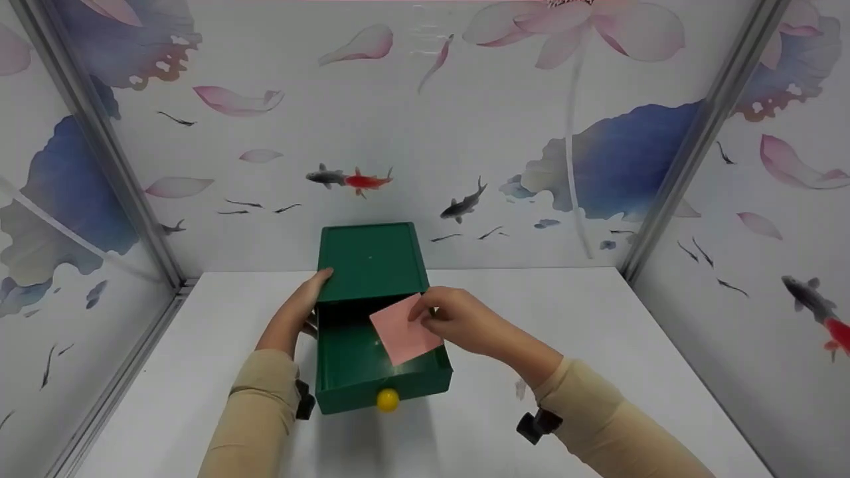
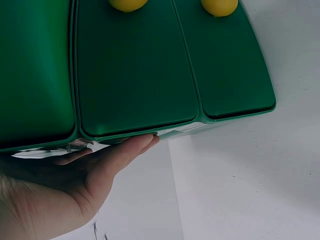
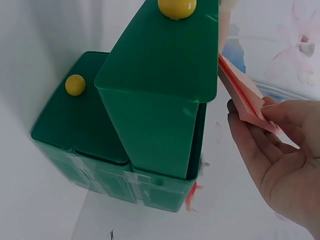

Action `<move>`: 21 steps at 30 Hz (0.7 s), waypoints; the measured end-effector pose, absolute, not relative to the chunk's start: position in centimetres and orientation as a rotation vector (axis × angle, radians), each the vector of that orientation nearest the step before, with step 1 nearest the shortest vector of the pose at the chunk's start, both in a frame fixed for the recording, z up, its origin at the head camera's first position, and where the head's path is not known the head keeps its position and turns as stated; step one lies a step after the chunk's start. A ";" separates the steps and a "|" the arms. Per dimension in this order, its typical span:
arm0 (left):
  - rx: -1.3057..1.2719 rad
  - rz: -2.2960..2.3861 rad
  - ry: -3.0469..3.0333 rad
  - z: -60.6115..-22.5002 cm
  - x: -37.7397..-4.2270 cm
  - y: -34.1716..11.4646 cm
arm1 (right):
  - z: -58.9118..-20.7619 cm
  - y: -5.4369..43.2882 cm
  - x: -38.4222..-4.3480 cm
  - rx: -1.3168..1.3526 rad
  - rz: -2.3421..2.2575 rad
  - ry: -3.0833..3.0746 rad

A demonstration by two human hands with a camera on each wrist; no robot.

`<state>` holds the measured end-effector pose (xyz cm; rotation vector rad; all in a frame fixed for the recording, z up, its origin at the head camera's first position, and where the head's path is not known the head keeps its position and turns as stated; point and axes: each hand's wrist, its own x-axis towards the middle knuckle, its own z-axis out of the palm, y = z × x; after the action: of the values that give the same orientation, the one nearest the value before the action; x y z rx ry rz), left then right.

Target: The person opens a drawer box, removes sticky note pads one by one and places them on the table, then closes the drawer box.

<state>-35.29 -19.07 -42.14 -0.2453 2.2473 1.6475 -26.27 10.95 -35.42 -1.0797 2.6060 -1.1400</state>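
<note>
A green drawer cabinet (image 1: pixel 372 262) stands on the white table with its top drawer (image 1: pixel 425 384) pulled out toward me. That drawer has a round yellow knob (image 1: pixel 388 399). My left hand (image 1: pixel 302 309) steadies the cabinet's left side, thumb at the top edge; in the left wrist view its fingers (image 2: pixel 132 150) lie fairly straight along the side. Over the right part of the open drawer, my right hand (image 1: pixel 468 322) pinches a pad of pink sticky notes (image 1: pixel 402 332). The right wrist view shows the pad's thickness (image 3: pixel 240 97) between thumb and fingers.
Below the open drawer are two closed drawers, with yellow knobs (image 2: pixel 220 6) on their fronts. White panels (image 1: pixel 265 146) printed with fish and lotus enclose the table (image 1: pixel 531 411) at the back and both sides. Metal posts (image 1: pixel 704 133) stand at the corners.
</note>
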 end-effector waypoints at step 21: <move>-0.272 1.657 2.247 -42.0 -35.2 -19.2 | -38.5 18.0 -27.1 -0.646 -1.630 2.665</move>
<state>-35.20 -19.22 -42.02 -0.2721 2.2470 1.6573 -27.13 18.01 -38.48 -0.6465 2.6646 -1.6298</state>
